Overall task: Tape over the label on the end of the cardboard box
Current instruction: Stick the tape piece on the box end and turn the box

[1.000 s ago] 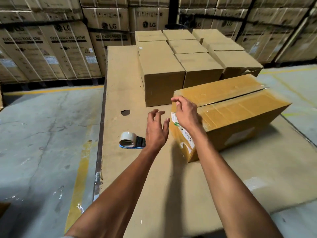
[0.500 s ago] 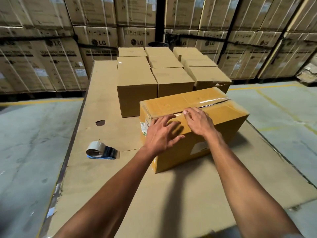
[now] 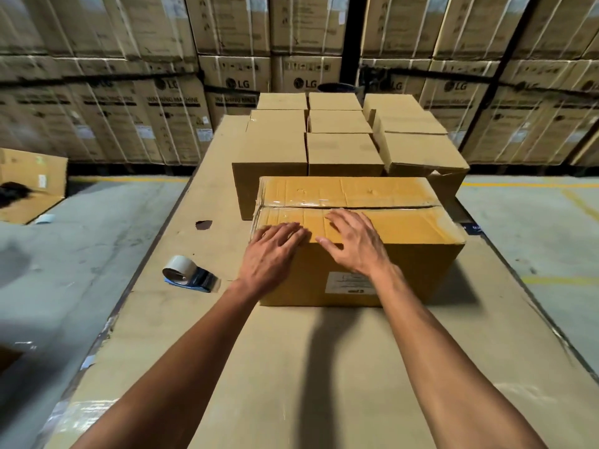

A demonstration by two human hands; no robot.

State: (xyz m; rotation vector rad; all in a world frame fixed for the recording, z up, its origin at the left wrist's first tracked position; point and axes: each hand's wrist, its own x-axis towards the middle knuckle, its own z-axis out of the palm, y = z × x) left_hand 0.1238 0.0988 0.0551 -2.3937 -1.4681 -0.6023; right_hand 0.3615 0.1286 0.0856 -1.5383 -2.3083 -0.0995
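Note:
A taped cardboard box point(image 3: 405, 228) lies on the cardboard-covered table point(image 3: 291, 367) with its long side facing me. A pale label point(image 3: 348, 282) shows on that near side, partly behind my right wrist. My left hand point(image 3: 272, 254) lies flat on the box's near top edge at the left corner, fingers spread. To its right, my right hand point(image 3: 353, 241) rests flat on the top and holds nothing. The tape dispenser point(image 3: 188, 274) with its roll lies on the table left of the box. The box's end faces are hidden.
Several plain cardboard boxes point(image 3: 340, 147) stand in rows right behind the taped box. Tall stacked appliance cartons point(image 3: 162, 111) wall off the back. An open carton point(image 3: 32, 186) sits on the concrete floor at left. The table has a small hole point(image 3: 204, 224) near its left edge.
The box has turned from angled, end toward me, to long side toward me. Both hands moved from its labelled end onto the top. The tape dispenser stayed on the table.

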